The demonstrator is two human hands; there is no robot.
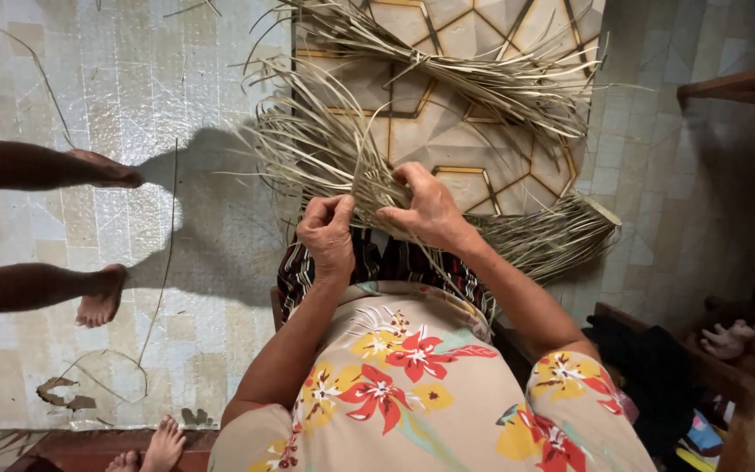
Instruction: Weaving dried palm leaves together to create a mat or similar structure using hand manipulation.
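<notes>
— Dried straw-coloured strips: where do you have them?

— You hold a bundle of dried palm strips over your lap, in front of your floral shirt. Your left hand is curled closed, its fingers pinching the near end of the strips. Your right hand lies just beside it, touching the same bundle, fingers bent down and closed over the strips from above.

— And the free ends?

— They fan out away from you and to your left, over a patterned mat with gold-lined geometric shapes. A second sheaf of strips lies across the far part of that mat. A third, tighter sheaf stretches off to your right, its cut ends at the mat's edge.

— Anything else nearby?

— Pale tiled floor all round, with a few loose single strips on it. Another person's bare feet reach in from your left, well apart from your hands; more toes show at the bottom edge. A dark wooden shelf sits at the far right. A small doll lies among clutter at your right side.
</notes>
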